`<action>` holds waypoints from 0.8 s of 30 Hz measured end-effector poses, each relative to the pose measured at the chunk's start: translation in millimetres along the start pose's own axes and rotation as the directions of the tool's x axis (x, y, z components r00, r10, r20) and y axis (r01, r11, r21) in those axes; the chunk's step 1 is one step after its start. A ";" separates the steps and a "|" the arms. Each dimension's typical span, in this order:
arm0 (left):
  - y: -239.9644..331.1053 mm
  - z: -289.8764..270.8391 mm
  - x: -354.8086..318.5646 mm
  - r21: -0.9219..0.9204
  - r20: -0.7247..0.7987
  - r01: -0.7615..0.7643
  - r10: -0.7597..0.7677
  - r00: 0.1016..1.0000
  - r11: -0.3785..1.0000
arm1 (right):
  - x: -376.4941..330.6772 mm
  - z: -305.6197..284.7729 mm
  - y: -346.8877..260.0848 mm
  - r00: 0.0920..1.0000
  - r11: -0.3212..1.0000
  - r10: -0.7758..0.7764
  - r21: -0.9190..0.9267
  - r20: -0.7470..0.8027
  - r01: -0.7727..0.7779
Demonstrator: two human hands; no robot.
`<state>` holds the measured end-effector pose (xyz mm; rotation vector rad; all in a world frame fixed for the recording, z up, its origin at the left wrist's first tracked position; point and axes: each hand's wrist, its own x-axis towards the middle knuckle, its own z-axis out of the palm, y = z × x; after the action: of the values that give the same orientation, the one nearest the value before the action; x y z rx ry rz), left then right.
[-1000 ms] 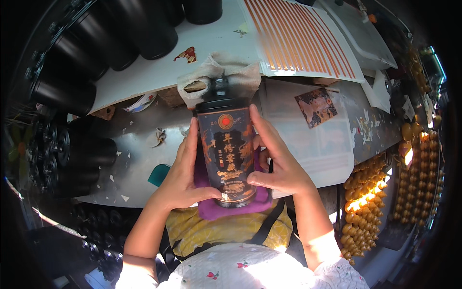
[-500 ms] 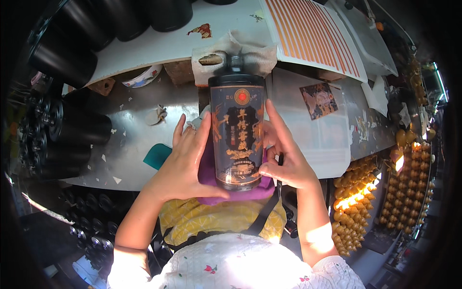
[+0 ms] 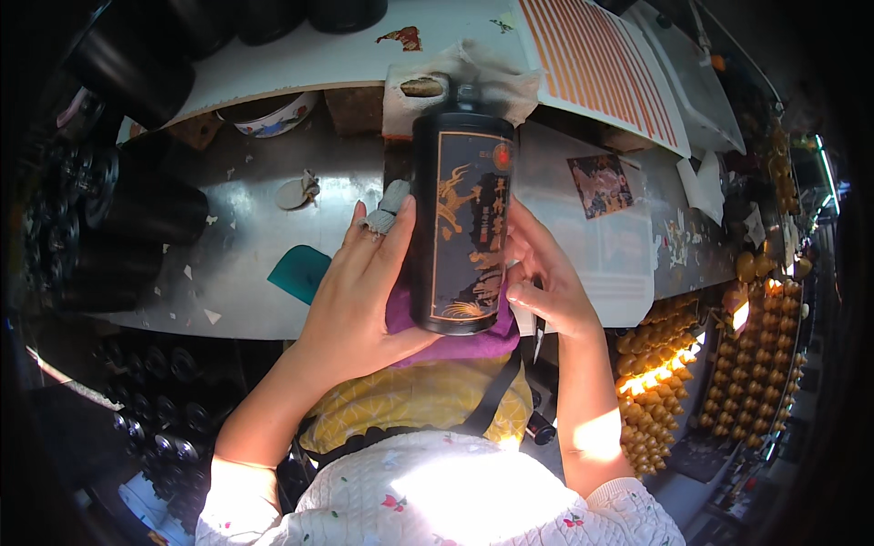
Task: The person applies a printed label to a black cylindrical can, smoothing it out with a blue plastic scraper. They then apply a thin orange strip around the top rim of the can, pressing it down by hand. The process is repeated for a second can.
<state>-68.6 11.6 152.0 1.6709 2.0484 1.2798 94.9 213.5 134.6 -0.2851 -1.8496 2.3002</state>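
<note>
A black bottle (image 3: pixel 460 227) lies in front of me, its neck pointing away and resting at a white padded cloth support (image 3: pixel 421 111). Its dark label with gold patterns is turned toward the right, so the label's left border shows. My left hand (image 3: pixel 369 291) cups the left side, thumb by the base, with a grey wrap on one finger. On the right side, my right hand (image 3: pixel 551 291) grips the bottle, thumb near its lower edge; some of its fingers are hidden. A purple cloth (image 3: pixel 455 346) shows under the bottle's base.
A teal scraper (image 3: pixel 300 273) lies on the metal table (image 3: pixel 246 241) to the left. Black bottles (image 3: pixel 141 196) stand or lie at the far left. A sheet of orange strips (image 3: pixel 605 68) is on the white board, and a patterned square (image 3: pixel 601 187) lies at right.
The bottle has rolled to the right, so its label's front now faces rightward. The wrapped finger of my left hand has come into view beside it.
</note>
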 end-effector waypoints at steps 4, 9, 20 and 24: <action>-6.7 -3.3 0.0 0.126 0.078 0.016 -0.026 0.997 0.992 | -5.9 15.5 -6.3 0.997 0.999 -0.034 0.018 -0.076 0.035; -15.5 -0.7 4.3 0.184 0.186 0.078 -0.113 0.976 0.980 | -10.8 21.0 -6.5 0.992 0.995 -0.087 -0.050 -0.087 0.083; -29.6 11.5 -11.7 0.056 0.144 0.104 -0.111 0.983 0.993 | -13.4 20.2 -6.9 0.992 0.988 -0.105 -0.123 -0.075 0.095; -30.2 10.5 -11.1 0.065 0.145 0.096 -0.105 0.984 0.993 | -12.7 19.7 -3.4 0.991 0.991 -0.097 -0.096 -0.088 0.088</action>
<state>-79.3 7.4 120.1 1.6114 2.0708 1.0412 102.1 192.5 142.6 -0.3063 -1.8847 2.1085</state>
